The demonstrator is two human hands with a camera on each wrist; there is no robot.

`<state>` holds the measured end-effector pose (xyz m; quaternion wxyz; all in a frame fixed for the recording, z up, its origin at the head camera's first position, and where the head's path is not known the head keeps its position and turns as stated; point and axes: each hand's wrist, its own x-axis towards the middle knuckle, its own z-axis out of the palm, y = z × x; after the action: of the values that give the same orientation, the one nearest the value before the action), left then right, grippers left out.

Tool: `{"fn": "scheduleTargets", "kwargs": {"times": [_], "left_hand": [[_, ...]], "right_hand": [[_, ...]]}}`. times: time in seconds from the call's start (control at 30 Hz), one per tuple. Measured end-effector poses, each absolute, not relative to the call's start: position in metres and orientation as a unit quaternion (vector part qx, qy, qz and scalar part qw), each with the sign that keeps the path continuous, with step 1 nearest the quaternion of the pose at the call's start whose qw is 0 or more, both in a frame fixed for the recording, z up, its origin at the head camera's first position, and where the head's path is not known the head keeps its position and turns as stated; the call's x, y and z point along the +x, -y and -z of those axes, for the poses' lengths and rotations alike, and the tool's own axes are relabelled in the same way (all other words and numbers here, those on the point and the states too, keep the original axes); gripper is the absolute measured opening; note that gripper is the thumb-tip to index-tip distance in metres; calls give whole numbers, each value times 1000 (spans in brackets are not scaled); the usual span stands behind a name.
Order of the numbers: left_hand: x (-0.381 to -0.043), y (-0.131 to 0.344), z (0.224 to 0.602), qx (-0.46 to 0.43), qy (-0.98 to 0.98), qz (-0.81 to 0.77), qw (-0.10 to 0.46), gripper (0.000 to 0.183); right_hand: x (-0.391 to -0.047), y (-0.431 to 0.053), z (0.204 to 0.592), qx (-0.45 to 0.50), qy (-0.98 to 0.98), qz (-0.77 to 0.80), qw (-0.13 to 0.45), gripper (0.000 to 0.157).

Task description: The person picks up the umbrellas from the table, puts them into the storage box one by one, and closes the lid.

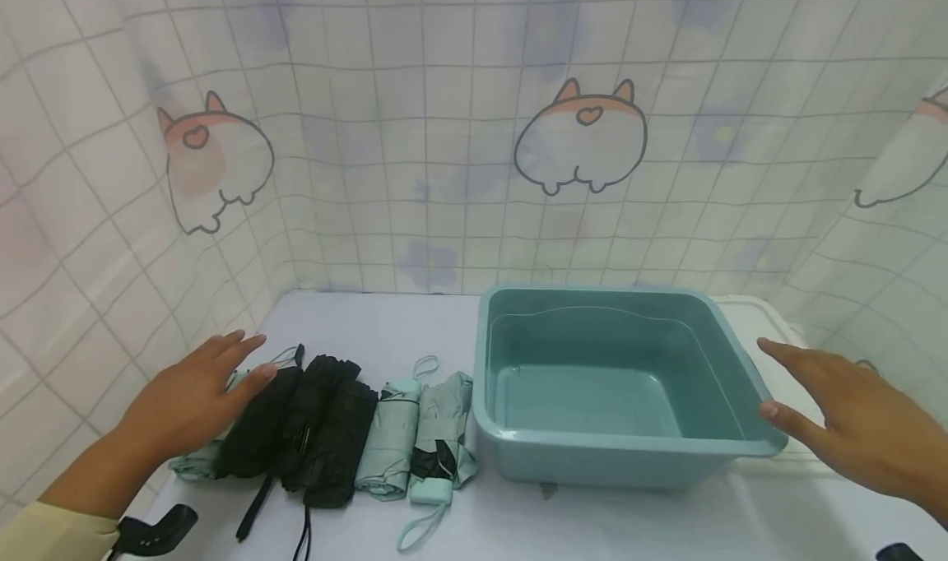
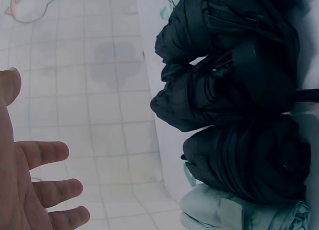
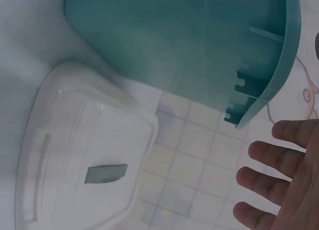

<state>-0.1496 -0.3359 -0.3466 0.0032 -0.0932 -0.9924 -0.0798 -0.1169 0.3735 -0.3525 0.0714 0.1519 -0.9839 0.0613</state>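
Observation:
My left hand [image 1: 196, 396] hovers with extended fingers over the left end of a row of folded umbrellas. Black umbrellas [image 1: 329, 433] lie side by side there, partly hidden by that hand. To their right are two mint-green folded umbrellas, one [image 1: 391, 442] beside the black ones and another [image 1: 444, 413] near the bin; a third mint one [image 1: 196, 465] shows under my left hand. The teal plastic bin [image 1: 592, 462] stands with nothing in it. My right hand [image 1: 862, 425] is held with spread fingers at the bin's right side, holding nothing.
A white lid [image 3: 89, 155] with a grey patch lies right of the bin, partly under its rim. A grid-patterned curtain [image 1: 415, 133] with animal drawings closes off the back and sides of the white table [image 1: 548, 528]. Wrist straps of the umbrellas hang toward the front.

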Motion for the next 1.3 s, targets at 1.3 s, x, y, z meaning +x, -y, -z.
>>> {"fn": "scheduleTargets", "kwargs": {"times": [1.3], "left_hand": [[-155, 372, 384, -19, 992, 119, -32, 75]], "right_hand": [[-112, -369, 369, 134, 990, -41, 34, 82]]}}
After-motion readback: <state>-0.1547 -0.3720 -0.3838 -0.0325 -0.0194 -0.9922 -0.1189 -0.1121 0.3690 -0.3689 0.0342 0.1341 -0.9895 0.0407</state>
